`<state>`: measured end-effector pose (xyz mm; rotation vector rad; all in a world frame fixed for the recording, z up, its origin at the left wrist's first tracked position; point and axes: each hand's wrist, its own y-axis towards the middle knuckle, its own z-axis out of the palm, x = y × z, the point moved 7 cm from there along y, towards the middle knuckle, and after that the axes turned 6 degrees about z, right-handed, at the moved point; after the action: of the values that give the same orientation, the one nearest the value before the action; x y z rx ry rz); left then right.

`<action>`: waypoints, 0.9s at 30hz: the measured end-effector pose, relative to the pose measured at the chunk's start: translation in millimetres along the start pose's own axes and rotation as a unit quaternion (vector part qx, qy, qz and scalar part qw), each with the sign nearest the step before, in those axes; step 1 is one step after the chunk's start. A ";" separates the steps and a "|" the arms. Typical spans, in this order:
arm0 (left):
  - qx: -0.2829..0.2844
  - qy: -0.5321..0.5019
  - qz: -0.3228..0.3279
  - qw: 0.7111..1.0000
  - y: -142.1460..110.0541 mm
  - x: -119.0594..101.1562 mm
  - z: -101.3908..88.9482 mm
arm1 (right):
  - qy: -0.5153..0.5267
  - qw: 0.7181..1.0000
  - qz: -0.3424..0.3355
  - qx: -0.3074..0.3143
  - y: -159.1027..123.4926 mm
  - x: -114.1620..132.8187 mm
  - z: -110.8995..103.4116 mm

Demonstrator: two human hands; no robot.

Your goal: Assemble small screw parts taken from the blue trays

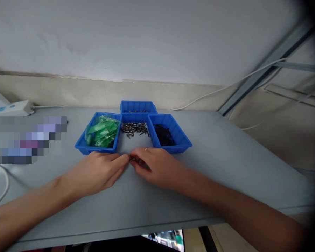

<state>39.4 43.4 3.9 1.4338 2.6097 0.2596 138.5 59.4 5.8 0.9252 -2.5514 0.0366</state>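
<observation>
Metal piece [132, 159] near blue trays [179, 134]

Grey tabletop [105, 213], flat. Directly on it: three blue bins, i.e. left bin [83, 149], right bin [177, 134], and rear bin [138, 106] set back between them. Loose metal parts [135, 128] heaped on bare surface between bins. White power strip [14, 109] far left, pixelated item [31, 143] nearer, can't identify
</observation>
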 end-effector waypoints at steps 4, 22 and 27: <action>-0.001 0.007 -0.003 1.000 0.7 1.5 -0.3 | 0.005 1.000 -0.003 0.008 0.4 0.4 -0.9; 0.006 0.009 -0.006 1.000 2.9 0.5 -0.5 | -0.002 0.999 -0.009 0.041 1.6 2.0 3.3; 0.005 0.013 0.000 1.000 3.1 -2.2 -2.9 | -0.004 1.000 0.000 0.023 1.7 -0.6 3.8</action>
<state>42.5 42.9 7.5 1.4439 2.6348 0.2688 136.5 60.5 2.3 0.9438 -2.5681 0.0920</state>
